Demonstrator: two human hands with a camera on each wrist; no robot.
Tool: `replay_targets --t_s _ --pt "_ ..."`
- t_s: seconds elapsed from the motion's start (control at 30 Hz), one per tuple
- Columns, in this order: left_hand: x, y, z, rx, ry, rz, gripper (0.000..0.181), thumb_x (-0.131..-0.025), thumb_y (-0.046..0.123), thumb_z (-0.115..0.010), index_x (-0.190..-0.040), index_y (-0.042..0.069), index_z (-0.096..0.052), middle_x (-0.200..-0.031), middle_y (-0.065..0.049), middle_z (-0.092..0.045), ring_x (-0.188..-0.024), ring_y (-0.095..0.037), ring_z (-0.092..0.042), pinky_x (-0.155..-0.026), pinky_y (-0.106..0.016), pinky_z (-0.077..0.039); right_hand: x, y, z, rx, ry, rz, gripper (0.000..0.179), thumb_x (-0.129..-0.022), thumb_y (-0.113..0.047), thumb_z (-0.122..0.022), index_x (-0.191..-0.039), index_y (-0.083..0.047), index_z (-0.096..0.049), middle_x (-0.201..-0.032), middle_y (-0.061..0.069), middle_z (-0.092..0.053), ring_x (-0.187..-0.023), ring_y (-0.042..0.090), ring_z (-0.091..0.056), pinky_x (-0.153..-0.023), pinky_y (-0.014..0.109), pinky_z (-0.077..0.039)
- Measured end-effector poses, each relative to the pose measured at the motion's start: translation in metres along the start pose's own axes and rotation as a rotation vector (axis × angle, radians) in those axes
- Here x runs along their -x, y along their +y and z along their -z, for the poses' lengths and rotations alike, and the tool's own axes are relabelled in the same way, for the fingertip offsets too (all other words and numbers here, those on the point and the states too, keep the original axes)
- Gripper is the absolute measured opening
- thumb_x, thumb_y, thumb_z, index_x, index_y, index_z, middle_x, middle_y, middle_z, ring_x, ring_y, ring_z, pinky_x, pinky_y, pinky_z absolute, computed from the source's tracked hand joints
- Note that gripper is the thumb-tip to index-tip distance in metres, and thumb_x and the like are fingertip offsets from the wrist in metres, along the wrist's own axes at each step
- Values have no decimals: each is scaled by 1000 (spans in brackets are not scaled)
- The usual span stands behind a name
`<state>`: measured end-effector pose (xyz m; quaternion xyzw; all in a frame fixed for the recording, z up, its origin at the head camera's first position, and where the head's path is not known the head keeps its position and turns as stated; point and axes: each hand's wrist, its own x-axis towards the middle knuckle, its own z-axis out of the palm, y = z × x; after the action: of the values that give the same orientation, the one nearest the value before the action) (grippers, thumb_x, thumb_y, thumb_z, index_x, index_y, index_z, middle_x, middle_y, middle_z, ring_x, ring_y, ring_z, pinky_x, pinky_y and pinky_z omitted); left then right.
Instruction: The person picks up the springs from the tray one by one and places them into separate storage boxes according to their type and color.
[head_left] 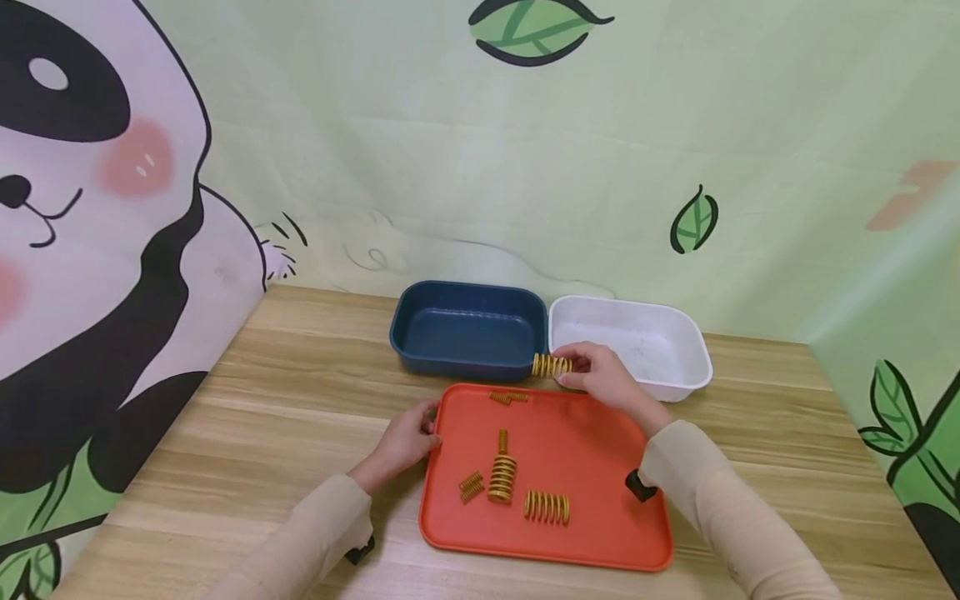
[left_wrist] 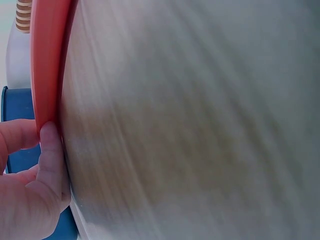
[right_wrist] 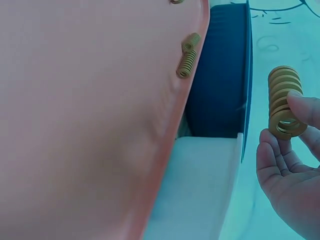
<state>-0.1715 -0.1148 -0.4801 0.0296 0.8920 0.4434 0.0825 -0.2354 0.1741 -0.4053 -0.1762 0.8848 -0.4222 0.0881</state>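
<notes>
Beneath the left grip [head_left: 405, 435] and the right grip [head_left: 602, 377] spreads the bench [head_left: 315, 367], with long, pale brown wood grain. Right of the left grip lies the red tray [head_left: 592, 475], flat, with rounded corners and a low rim; thumb and fingers hold this rim at its left edge. Such a hold should be steady, I think, because the round springs could roll on a smooth surface. To the left of the right grip, and farther, stands the blue box [head_left: 472, 367]; just behind the same grip is the white box [head_left: 678, 389]. Both are deep, rounded, probably plastic.

At the fingertips of the right grip is the held spring [head_left: 550, 365], pinched near one end, its other end free and pointing left. It is thick, yellow and hollow. A gentle but firm pinch across the coils seems best; near the box rims, a coil could catch. Nearer to the body than this grip, two thick springs [head_left: 547, 507] are on the tray, one with a slim spring [head_left: 503, 442] at its far end. Smallest are two little pairs: the near pair [head_left: 472, 486], right of the left grip, and the far pair [head_left: 508, 397], left of the right grip.
</notes>
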Motion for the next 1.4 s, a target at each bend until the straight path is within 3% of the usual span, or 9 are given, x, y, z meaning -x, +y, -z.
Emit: replay_targets --t_s 0.37,0.53,0.73,1.07,1.4 --pt "-1 1 0 -6 0 -1 52 -73 -5 -58 -123 -1 -46 -71 -5 -50 -61 -13 -45 -54 -22 -40 4 -7 14 -9 34 -28 34 -79 -2 -60 -113 3 -56 -105 23 -56 -85 25 -52 -77 30 -43" --pt "0 1 0 6 -3 8 53 -73 -5 -58 -124 -1 -46 -72 -5 -50 -61 -13 -45 -53 -22 -40 1 8 18 18 61 1 34 -78 -4 -61 -112 2 -57 -105 20 -58 -84 25 -53 -77 32 -44" --pt "0 1 0 -8 2 5 52 -72 -5 -59 -123 -1 -47 -72 -5 -51 -63 -14 -45 -55 -23 -40 2 11 25 21 71 -37 34 -80 -5 -60 -113 1 -56 -108 20 -57 -86 25 -52 -78 30 -43" --pt "0 -1 0 -8 5 -4 52 -72 -5 -59 -122 -1 -47 -71 -5 -50 -61 -13 -45 -55 -23 -39 5 16 37 16 122 -24 36 -76 -2 -63 -110 7 -56 -100 24 -59 -78 19 -53 -70 23 -43" --pt "0 0 0 -7 7 -8 51 -72 -5 -59 -122 -1 -47 -71 -5 -50 -62 -13 -45 -54 -23 -39 4 33 45 42 147 -59 36 -77 -1 -62 -111 6 -55 -102 23 -59 -79 19 -53 -72 24 -43"
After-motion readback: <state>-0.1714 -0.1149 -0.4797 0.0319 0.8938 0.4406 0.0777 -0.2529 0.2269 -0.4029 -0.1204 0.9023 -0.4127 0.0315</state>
